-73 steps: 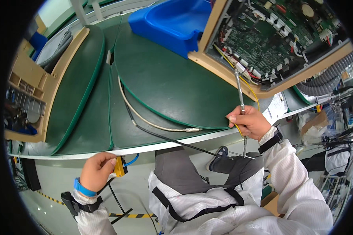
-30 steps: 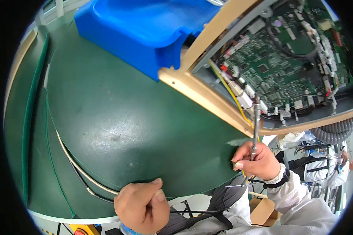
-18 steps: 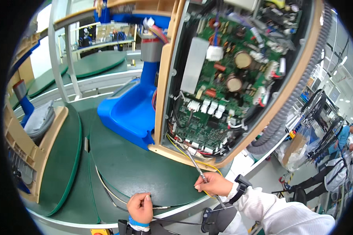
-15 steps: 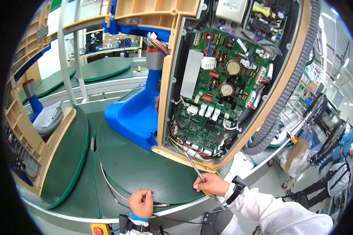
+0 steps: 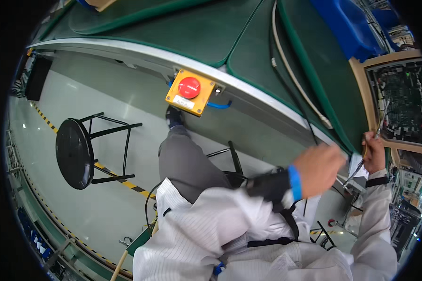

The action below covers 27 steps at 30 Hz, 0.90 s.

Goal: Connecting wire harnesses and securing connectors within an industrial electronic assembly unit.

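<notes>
My right hand [image 5: 374, 152], at the right side, is closed round a long, thin metal screwdriver [image 5: 360, 166]. It is beside the lower corner of a tan-framed housing [image 5: 359, 89], which holds a green circuit board [image 5: 401, 100] with wires along its edges. A bit of yellow wire shows by the fingers. My left hand [image 5: 321, 171], a blue band at its wrist, hangs in front of the table edge, left of the right hand. Motion smears its fingers, and I cannot make out anything in it.
A yellow box with a red push button [image 5: 189, 87] is fixed to the table's edge [image 5: 140, 57]. Pale and dark cables [image 5: 293, 70] lie across the green tabletop [image 5: 192, 35]. Behind me on the floor is a black round stool [image 5: 75, 153]. A blue molded part [image 5: 349, 30] stands beside the housing.
The view has swung down and to the left, so the housing now sits at the far right. My left hand has lifted off the table's edge. My right hand still holds the screwdriver.
</notes>
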Available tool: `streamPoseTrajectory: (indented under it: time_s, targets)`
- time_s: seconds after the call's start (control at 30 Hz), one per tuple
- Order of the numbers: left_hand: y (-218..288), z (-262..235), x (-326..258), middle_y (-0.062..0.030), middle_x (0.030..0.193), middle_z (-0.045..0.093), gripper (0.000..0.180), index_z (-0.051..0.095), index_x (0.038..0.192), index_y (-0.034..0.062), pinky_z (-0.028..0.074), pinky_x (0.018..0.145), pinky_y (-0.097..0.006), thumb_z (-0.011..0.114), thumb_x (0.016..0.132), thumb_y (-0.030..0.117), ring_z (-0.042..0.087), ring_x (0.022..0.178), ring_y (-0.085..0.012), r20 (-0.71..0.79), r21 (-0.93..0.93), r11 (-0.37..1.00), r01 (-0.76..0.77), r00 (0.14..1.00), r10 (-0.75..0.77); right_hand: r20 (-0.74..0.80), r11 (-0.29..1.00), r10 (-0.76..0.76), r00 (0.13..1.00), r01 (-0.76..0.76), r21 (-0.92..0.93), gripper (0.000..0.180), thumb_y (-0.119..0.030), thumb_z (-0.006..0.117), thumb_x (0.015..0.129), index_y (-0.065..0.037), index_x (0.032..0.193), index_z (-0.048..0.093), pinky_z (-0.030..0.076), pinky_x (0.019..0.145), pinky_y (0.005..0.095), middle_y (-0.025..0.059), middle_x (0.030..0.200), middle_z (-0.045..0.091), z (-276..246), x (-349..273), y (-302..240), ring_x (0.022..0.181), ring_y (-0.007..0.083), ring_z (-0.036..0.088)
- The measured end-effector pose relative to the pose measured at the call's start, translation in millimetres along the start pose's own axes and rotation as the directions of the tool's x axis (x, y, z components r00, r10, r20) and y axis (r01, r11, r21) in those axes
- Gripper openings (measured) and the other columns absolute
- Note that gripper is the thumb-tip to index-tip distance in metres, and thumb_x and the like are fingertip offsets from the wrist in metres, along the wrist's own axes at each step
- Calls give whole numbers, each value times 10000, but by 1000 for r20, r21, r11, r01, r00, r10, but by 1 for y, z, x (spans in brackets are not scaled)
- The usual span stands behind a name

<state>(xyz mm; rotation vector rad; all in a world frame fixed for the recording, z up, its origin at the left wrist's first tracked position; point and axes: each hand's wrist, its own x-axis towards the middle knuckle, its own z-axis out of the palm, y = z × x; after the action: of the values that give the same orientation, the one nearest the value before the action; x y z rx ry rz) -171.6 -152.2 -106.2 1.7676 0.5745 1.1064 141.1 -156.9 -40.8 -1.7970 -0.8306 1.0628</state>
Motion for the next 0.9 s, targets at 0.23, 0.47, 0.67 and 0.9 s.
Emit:
streamPoseTrajectory:
  time_s: [0.23,0.47,0.67,0.9]
  targets:
    - [-78,-29,-115,-161,911,692,213,694,921,44,550,736,-450,646,735,136,685,855,-326,797,481,848,224,290,-529,-161,994,105,981,-109,-22,127,-207,632,916,-116,994,590,203,309,192,-25,732,589,5,14,-6,363,18,306]
    - [-91,-33,-102,-171,981,700,209,700,926,39,536,802,-475,583,777,129,682,935,-351,765,377,882,283,441,-469,-177,987,153,972,-158,-10,140,-204,612,925,-107,1024,594,252,315,173,-20,727,614,8,9,-11,370,17,346]
    - [-87,-41,-98,-197,899,701,227,690,914,20,548,768,-469,587,816,197,691,876,-367,847,358,878,317,285,-448,-185,985,171,968,-174,1,173,-200,606,928,-101,1069,604,298,335,152,-22,750,634,4,5,-8,461,2,504]
    - [-83,-31,-103,-208,859,692,240,684,913,11,542,755,-468,588,832,215,681,842,-389,879,332,902,274,257,-402,-340,997,81,937,-70,44,210,-175,613,942,-14,1075,585,336,399,112,-3,834,586,20,7,-2,475,8,462]
